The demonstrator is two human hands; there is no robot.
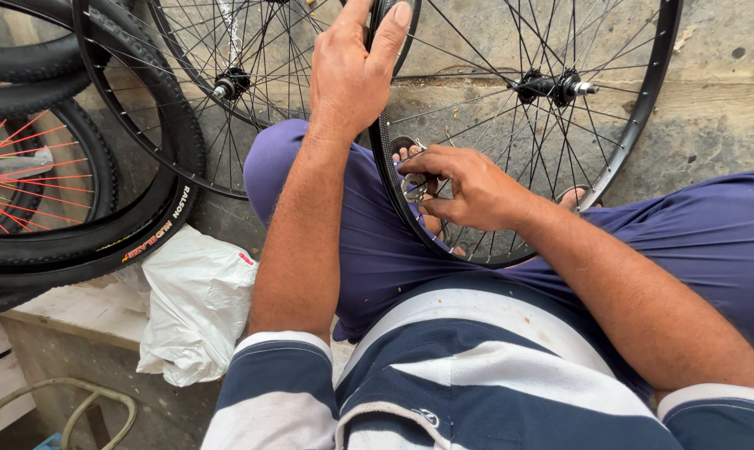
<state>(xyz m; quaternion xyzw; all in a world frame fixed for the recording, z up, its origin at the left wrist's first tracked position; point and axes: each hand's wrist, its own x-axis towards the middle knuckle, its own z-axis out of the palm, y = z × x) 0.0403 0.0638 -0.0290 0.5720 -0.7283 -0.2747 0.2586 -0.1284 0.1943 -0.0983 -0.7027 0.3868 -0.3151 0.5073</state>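
My left hand wraps the far part of the bare wheel rim, fingers curled over its edge; the fingertips run up to the top of the view and part of the grip is cut off there. My right hand is closed around a small metal tool at the near left of the same rim, where the spokes meet it. Most of the tool is hidden under my fingers, so I cannot make out its shape. The rim stands upright between my knees, its top cut off by the frame, its near edge resting against my blue trousers. Its hub sits far right of my hands. Behind the spokes a few toes show, and another foot part peeps out to the right, half hidden by the rim.

I count four wheels at least: the one I hold, a second spoked wheel with a tyre leaning to the left, a tyred wheel with red spokes at far left, and a fourth tyre above it, only partly in view. A crumpled white plastic bag lies on the concrete ledge near left; what is in it I cannot tell. A pale hose curls below.
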